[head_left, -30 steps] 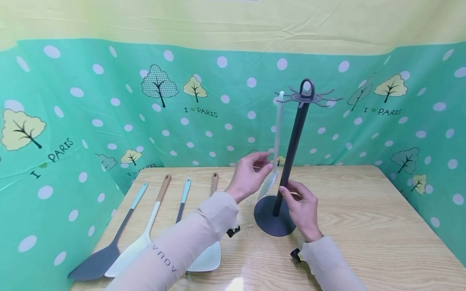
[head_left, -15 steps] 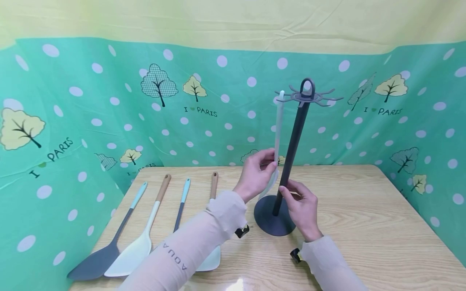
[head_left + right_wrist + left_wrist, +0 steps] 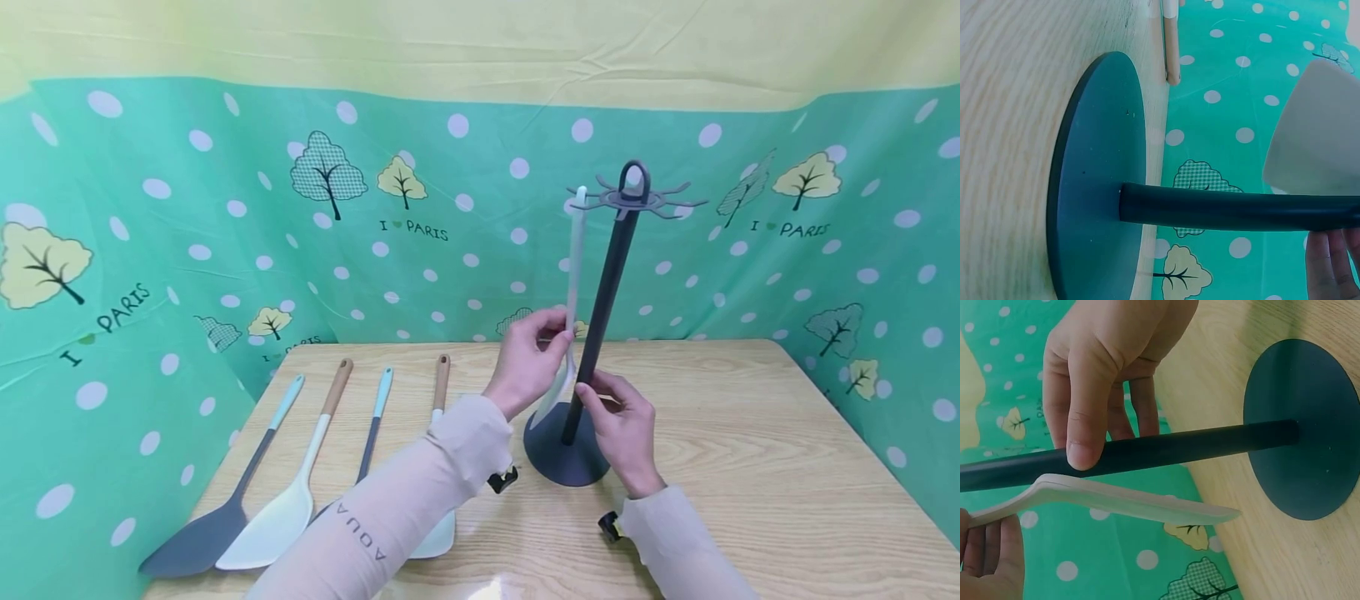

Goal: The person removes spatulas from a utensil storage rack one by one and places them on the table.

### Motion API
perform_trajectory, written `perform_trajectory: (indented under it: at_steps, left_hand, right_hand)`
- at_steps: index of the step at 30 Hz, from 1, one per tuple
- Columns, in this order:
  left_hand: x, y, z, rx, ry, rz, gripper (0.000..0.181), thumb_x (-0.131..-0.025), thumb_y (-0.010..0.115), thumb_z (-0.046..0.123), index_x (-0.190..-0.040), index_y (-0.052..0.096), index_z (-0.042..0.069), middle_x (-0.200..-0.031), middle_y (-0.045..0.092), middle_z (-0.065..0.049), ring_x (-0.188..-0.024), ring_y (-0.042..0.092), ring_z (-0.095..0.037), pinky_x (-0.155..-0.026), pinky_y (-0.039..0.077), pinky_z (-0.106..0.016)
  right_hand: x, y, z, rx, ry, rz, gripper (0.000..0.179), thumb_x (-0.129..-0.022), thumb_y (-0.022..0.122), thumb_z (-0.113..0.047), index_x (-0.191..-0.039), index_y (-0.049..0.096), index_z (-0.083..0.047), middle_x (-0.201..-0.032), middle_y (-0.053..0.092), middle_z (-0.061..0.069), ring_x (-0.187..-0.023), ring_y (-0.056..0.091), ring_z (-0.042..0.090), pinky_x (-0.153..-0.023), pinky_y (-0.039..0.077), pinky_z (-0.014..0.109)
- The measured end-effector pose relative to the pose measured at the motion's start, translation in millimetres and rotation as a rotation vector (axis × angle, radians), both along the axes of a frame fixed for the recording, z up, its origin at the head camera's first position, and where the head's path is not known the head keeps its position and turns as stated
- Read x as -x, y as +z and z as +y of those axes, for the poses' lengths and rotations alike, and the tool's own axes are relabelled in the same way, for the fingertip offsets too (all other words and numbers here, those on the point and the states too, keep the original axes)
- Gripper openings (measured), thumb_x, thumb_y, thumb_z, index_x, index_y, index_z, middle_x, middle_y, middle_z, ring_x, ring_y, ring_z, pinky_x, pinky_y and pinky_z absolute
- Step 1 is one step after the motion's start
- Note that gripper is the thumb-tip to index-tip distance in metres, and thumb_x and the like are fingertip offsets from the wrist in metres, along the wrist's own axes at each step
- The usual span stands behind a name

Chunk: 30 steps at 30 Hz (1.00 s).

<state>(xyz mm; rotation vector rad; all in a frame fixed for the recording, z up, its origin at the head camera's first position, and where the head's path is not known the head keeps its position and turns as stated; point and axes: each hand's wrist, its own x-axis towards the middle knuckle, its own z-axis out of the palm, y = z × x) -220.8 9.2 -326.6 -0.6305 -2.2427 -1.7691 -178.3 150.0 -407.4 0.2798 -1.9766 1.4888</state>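
Note:
A white spatula (image 3: 574, 250) hangs by its handle end from one hook of a black utensil stand (image 3: 617, 275), blade downward. My left hand (image 3: 528, 357) pinches the spatula low on its handle, just above the blade; at the left edge of the left wrist view, its fingers lie along the handle. My right hand (image 3: 624, 425) grips the stand's pole low down, thumb on the near side. In the right wrist view the spatula's blade (image 3: 1319, 134) shows beside the pole (image 3: 1229, 209). The round base (image 3: 1300, 428) stands on the wooden table.
Left of the stand lie a grey spatula with a blue handle (image 3: 197, 537), a white one with a brown handle (image 3: 277, 525), and two more utensils partly under my left sleeve (image 3: 390, 492). A green and yellow printed curtain (image 3: 450, 167) surrounds the table.
My left hand has moved slightly right and closer around the spatula's handle, and the blade has turned a little. The right hand and the stand have stayed in place.

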Motion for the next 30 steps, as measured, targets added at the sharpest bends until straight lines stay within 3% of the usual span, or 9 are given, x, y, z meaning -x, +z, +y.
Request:
perform_trajectory:
  at_steps: [18,30]
  left_hand:
    - [-12.9,-2.8,-9.2,-0.033,0.013,-0.003,0.013,-0.091,0.064,0.009,-0.103,0.068,0.008,-0.093,0.065,0.001,-0.084,0.061,-0.011,-0.077,0.053,-0.023]
    - [-23.2,-5.0,-11.9,-0.051,0.000,0.050,0.013,-0.089,0.067,0.008,-0.102,0.068,0.008,-0.094,0.065,-0.001,-0.084,0.062,-0.012,-0.077,0.054,-0.025]
  right_hand:
    - [-1.3,-0.1,-0.4,-0.021,-0.006,-0.004,0.022,-0.084,0.071,-0.003,-0.106,0.070,0.000,-0.092,0.070,0.012,-0.082,0.065,0.008,-0.071,0.055,0.020]
    - [-0.8,0.6,-0.7,-0.021,-0.019,-0.005,0.021,-0.084,0.072,-0.004,-0.104,0.070,0.001,-0.091,0.070,0.012,-0.082,0.064,0.004,-0.071,0.054,0.019]
